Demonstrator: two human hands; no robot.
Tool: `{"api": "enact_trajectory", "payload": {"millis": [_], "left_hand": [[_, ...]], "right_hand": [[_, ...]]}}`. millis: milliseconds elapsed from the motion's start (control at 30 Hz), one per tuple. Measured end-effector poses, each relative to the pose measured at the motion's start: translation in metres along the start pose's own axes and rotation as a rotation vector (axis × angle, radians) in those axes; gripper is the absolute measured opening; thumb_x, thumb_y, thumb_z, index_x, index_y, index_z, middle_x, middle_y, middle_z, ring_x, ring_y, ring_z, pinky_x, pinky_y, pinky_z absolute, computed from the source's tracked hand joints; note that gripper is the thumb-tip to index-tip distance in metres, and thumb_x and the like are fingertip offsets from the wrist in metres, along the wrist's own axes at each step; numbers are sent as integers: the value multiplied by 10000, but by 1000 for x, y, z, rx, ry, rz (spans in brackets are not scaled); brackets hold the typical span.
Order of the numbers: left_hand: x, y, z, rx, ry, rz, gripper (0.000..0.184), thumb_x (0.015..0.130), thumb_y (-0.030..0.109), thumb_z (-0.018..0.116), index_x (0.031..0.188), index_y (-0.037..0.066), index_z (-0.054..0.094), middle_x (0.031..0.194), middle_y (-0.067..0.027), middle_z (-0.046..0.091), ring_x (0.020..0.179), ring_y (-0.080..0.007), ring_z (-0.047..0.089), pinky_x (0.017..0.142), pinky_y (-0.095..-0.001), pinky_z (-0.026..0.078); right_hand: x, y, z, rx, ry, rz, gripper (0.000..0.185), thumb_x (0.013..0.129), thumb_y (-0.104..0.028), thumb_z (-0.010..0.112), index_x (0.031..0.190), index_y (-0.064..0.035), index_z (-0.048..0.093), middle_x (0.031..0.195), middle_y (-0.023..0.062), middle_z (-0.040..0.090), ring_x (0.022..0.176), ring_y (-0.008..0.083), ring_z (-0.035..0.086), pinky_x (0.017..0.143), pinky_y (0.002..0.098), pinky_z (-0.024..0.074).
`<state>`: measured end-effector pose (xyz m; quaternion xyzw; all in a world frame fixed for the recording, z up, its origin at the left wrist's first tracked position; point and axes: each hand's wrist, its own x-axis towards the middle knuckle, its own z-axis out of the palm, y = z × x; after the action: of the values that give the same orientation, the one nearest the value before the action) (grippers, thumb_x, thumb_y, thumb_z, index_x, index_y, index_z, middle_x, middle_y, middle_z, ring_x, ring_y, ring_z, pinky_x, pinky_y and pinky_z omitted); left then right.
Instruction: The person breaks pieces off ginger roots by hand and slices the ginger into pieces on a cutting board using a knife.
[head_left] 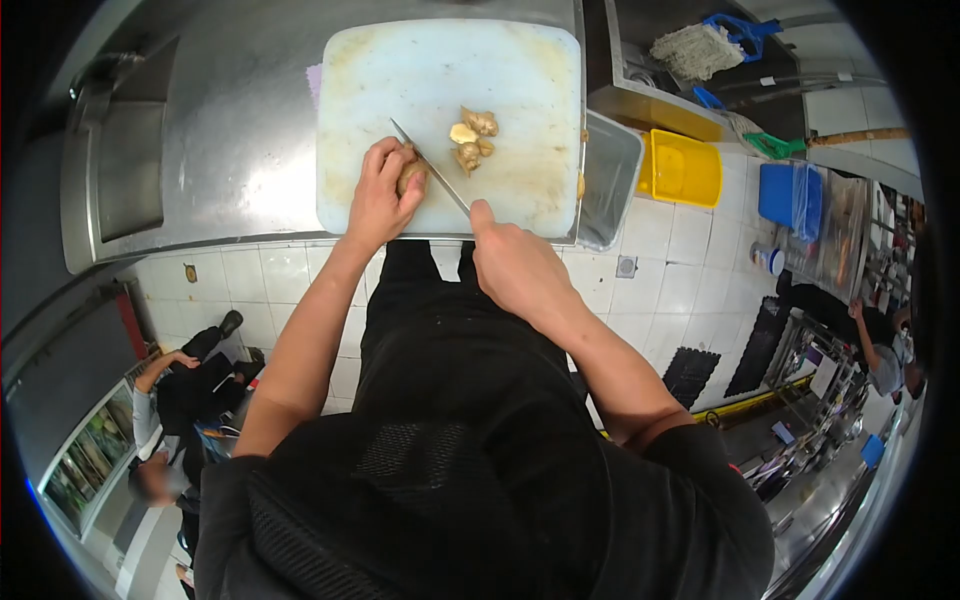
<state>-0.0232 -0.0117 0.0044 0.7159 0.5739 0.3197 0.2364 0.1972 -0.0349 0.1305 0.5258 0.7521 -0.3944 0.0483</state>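
Note:
On a white cutting board [450, 75], my left hand [382, 192] is closed around a piece of ginger [412, 178], pressing it to the board near its front edge. My right hand [520, 265] grips the handle of a kitchen knife [445, 183]. The blade slants up and left across the board, right beside the ginger and my left fingertips. To the right of the blade lie several cut ginger pieces [470, 155], one with a pale yellow cut face turned up. Whether the blade touches the held ginger is hard to tell.
The board rests on a steel counter [240, 130]. Right of it stand a clear plastic tub [608, 180] and a yellow bin [685, 168]. A mop head [697, 50] is at upper right. One person [180, 400] sits at lower left; another person [880, 345] is at far right.

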Motion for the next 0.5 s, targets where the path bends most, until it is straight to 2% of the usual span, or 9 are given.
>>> {"api": "enact_trajectory", "payload": {"millis": [100, 167, 267, 367, 500], "left_hand": [[3, -2, -3, -4, 3, 31, 292, 923, 179, 655, 1163, 31, 578, 1213, -172, 524, 1121, -372, 552, 949, -435, 495], [5, -1, -3, 7, 22, 90, 280, 930, 148, 650, 1161, 12, 568, 1186, -177, 529, 1092, -366, 558, 937, -418, 496], [1, 4, 0, -160, 95, 28, 316, 879, 38, 696, 1157, -3, 550, 1157, -169, 561, 1047, -308, 584, 886, -371, 529], [0, 1, 2, -180, 133, 21, 307, 882, 63, 705, 1133, -10, 544, 1158, -188, 555, 1018, -341, 590, 877, -384, 538], [-6, -1, -2, -187, 185, -73, 224, 920, 76, 641, 1119, -11, 586, 1164, -196, 613, 1081, -347, 612, 945, -435, 504]], "right_hand": [[39, 2, 19, 37, 73, -35, 201, 886, 2, 514, 1075, 29, 449, 806, 283, 690, 792, 469, 697, 693, 567, 539], [73, -1, 30, 113, 137, -47, 184, 919, -34, 498, 1080, 40, 448, 827, 311, 673, 782, 494, 664, 699, 590, 498], [91, 3, 31, 140, 126, -18, 244, 923, -79, 520, 1134, 30, 466, 861, 278, 699, 842, 469, 695, 744, 572, 538], [94, 28, 34, 179, 159, -77, 344, 920, -106, 526, 1218, 55, 471, 867, 281, 701, 828, 471, 692, 746, 576, 534], [67, 37, 27, 121, 165, -53, 438, 908, -94, 520, 1309, 71, 454, 868, 291, 701, 812, 472, 689, 739, 584, 529]]}}
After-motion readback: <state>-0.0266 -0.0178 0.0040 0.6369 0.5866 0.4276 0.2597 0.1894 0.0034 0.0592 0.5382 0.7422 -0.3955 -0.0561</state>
